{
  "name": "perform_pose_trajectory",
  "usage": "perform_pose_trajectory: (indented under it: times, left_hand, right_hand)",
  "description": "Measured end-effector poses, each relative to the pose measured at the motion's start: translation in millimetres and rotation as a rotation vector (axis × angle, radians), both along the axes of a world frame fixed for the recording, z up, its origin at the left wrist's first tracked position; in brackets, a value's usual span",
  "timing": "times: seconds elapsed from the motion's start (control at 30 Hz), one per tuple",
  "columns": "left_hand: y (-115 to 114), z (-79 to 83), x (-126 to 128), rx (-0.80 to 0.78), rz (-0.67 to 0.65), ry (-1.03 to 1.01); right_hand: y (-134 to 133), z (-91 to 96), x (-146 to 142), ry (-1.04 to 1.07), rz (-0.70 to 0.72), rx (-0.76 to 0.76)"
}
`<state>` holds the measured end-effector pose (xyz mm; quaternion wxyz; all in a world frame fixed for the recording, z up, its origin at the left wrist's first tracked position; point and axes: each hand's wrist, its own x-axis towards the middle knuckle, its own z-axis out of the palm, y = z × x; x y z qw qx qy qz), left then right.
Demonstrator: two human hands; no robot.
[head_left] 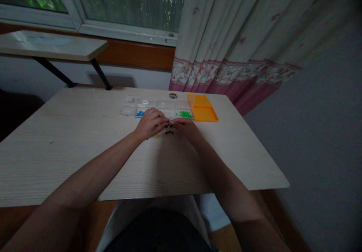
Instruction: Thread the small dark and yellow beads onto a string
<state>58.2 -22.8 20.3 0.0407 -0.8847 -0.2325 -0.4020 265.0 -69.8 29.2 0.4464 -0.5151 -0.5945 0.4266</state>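
My left hand (151,124) and my right hand (185,127) meet fingertip to fingertip over a small heap of dark beads (169,132) on the pale wooden table (70,142). Both hands are curled in a pinch; what they hold is too small to make out. A tiny yellow bead (158,135) lies just below the left hand. Behind the hands stands a clear compartment box (141,105) with blue beads (139,114) in one cell and green beads (185,114) in another.
The box's orange lid (203,108) lies open at its right end. A small round dark object (173,96) sits behind the box. A shelf on black brackets (51,46) hangs at the back left, under a window. A curtain (240,37) hangs at the right.
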Motion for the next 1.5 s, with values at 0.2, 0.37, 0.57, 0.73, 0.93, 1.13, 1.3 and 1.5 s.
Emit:
perform_pose_trajectory:
  times: [0.2, 0.37, 0.57, 0.73, 0.93, 1.13, 1.3, 1.5]
  left_hand:
    - [1.1, -2.0, -0.1, -0.005, -0.001, 0.003]
    - [1.5, -2.2, -0.5, 0.022, -0.002, -0.004]
    - [1.0, -2.7, -0.7, 0.001, 0.005, 0.02]
    - [0.4, -1.7, -0.2, -0.001, -0.01, 0.011]
    - [0.5, -0.9, -0.2, -0.015, 0.001, 0.019]
    - [-0.4, 0.0, 0.0, -0.028, 0.016, 0.01]
    - [-0.2, 0.4, -0.5, -0.028, 0.012, -0.016]
    - [0.0, -1.1, -1.1, -0.061, 0.023, -0.023]
  right_hand:
    - [0.3, -1.5, -0.9, 0.024, 0.005, -0.014]
    - [0.0, -0.9, -1.7, 0.014, 0.018, -0.022]
    - [1.5, -2.1, -1.8, -0.033, 0.022, 0.002]
    - [1.2, -2.2, -1.5, -0.056, 0.027, 0.023]
    - [0.3, 0.0, -1.9, -0.075, 0.032, 0.018]
    - [-0.3, 0.7, -3.5, -0.023, 0.048, 0.009]
    - [-1.5, 2.6, -5.0, -0.03, 0.049, 0.018]
    - [-3.9, 5.3, -7.6, -0.036, 0.041, 0.032]
